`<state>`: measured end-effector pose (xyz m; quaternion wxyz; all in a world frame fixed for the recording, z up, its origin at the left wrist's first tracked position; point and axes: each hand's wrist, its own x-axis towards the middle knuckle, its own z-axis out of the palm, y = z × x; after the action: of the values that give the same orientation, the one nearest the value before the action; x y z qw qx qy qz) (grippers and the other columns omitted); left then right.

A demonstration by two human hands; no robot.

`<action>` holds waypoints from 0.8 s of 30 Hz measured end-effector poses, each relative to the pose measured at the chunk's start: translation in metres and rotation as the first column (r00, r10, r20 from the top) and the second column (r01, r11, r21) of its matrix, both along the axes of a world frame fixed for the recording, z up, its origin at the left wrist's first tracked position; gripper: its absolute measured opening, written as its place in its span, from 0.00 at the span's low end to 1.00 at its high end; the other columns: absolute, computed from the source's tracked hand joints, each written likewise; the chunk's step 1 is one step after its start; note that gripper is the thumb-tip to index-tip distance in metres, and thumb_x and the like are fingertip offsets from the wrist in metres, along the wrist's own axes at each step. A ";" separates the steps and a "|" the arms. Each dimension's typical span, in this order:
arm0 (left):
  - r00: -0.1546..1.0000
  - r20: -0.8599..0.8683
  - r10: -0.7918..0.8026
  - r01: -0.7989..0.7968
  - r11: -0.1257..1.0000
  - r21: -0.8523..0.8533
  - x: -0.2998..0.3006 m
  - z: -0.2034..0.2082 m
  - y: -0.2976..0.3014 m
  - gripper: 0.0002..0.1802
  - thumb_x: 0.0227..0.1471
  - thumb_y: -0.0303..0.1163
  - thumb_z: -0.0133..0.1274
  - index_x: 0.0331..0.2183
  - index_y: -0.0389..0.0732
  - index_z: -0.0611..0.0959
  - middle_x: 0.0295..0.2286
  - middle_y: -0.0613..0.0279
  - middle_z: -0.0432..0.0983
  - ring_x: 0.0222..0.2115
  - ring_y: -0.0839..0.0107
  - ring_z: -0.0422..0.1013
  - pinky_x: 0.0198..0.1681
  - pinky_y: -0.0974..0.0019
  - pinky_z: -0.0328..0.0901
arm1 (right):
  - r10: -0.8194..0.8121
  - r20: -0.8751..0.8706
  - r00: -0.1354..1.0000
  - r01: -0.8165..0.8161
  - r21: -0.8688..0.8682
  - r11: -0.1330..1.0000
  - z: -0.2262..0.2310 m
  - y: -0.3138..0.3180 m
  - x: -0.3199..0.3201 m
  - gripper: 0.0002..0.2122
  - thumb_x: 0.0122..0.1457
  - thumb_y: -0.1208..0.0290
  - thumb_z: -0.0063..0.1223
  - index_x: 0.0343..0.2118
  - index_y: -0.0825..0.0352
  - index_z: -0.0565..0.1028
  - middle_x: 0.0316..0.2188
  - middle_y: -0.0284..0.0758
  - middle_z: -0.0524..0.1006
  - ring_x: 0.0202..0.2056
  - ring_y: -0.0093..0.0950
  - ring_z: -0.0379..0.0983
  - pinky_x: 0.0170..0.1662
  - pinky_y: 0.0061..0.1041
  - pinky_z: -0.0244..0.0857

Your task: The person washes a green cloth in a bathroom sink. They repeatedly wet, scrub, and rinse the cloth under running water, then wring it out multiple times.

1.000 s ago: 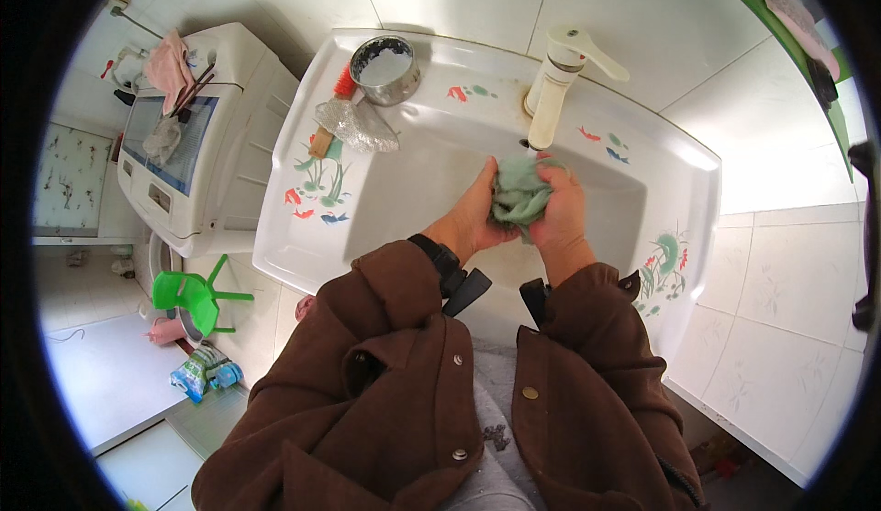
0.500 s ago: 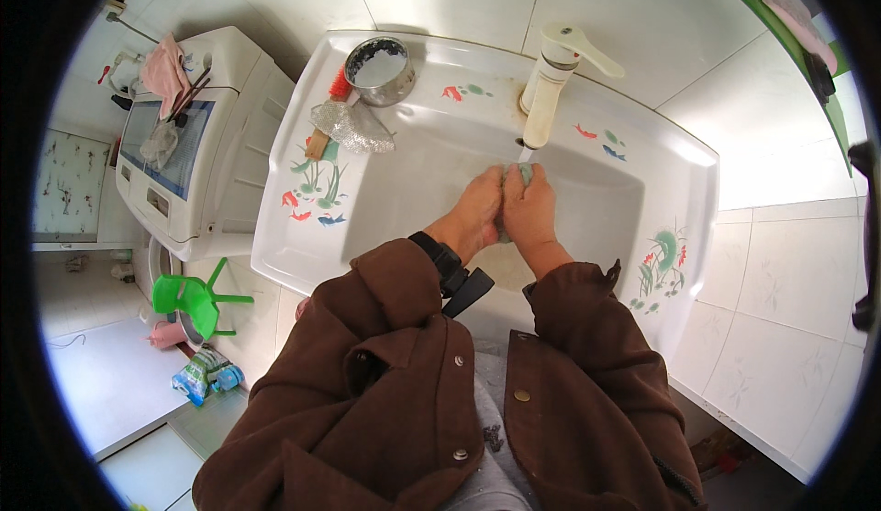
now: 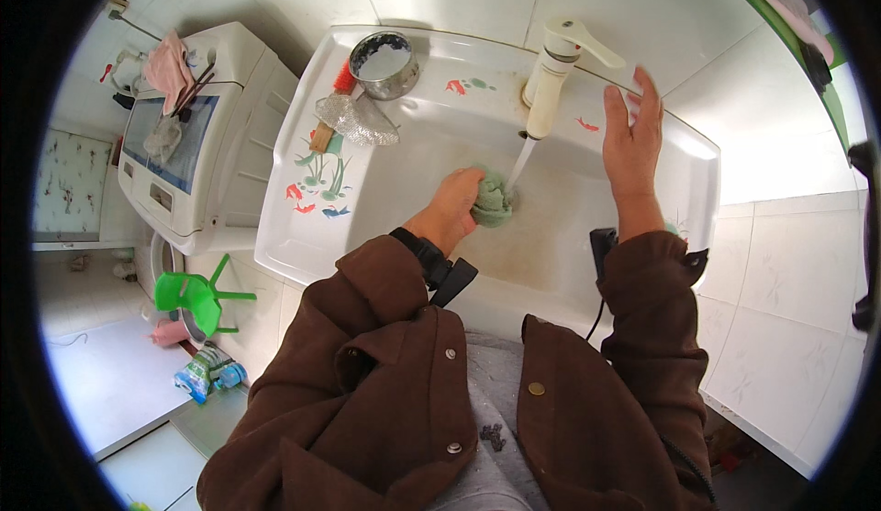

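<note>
A crumpled pale green cloth is in my left hand, whose fingers are closed on its left side. It sits low in the white sink, right by the stream of water running from the cream faucet. My right hand is raised over the sink's right side, empty, its fingers stretched up and apart. Just beyond its fingertips is the faucet's lever, and a gap shows between them.
On the sink's back left corner stand a round metal container, a red-bristled brush with a wooden handle and a crumpled silvery sheet. Left of the sink are a washing machine and a green plastic chair.
My hands, together under the faucet before, are now apart. The right one has let go and moved up and right; the left has shifted slightly left and down with the green cloth.
</note>
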<state>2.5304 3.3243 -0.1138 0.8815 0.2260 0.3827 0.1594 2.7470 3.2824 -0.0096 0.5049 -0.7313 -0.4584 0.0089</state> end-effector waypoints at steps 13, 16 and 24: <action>0.982 -0.158 0.106 -0.097 0.993 0.063 0.003 0.014 -0.005 0.13 0.55 0.28 0.38 0.41 0.36 0.70 0.37 0.55 0.72 0.36 0.61 0.72 0.40 0.57 0.70 | 0.201 0.544 0.815 -0.181 -0.090 0.979 0.035 0.015 -0.011 0.25 0.57 0.57 0.46 0.53 0.68 0.63 0.55 0.40 0.62 0.56 0.37 0.57 0.59 0.37 0.47; 0.984 -0.159 0.074 -0.064 0.996 0.069 0.002 0.016 -0.005 0.13 0.54 0.27 0.39 0.42 0.36 0.70 0.37 0.55 0.71 0.37 0.61 0.72 0.40 0.57 0.69 | 0.209 0.515 0.831 -0.180 -0.107 0.978 0.034 0.013 -0.012 0.25 0.57 0.58 0.47 0.53 0.68 0.63 0.55 0.40 0.62 0.54 0.38 0.59 0.58 0.37 0.49; 0.993 -0.058 0.101 -0.102 0.995 -0.020 0.008 0.020 -0.006 0.15 0.53 0.27 0.39 0.43 0.37 0.71 0.39 0.55 0.71 0.40 0.61 0.70 0.46 0.54 0.65 | 0.199 0.343 0.918 -0.207 -0.013 0.978 0.005 -0.008 -0.019 0.24 0.54 0.66 0.50 0.53 0.68 0.62 0.55 0.42 0.61 0.51 0.39 0.62 0.53 0.34 0.56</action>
<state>2.5380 3.3181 -0.0935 0.8634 0.2006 0.4207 0.1931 2.7280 3.2748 -0.0042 0.4223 -0.6642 -0.6127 -0.0714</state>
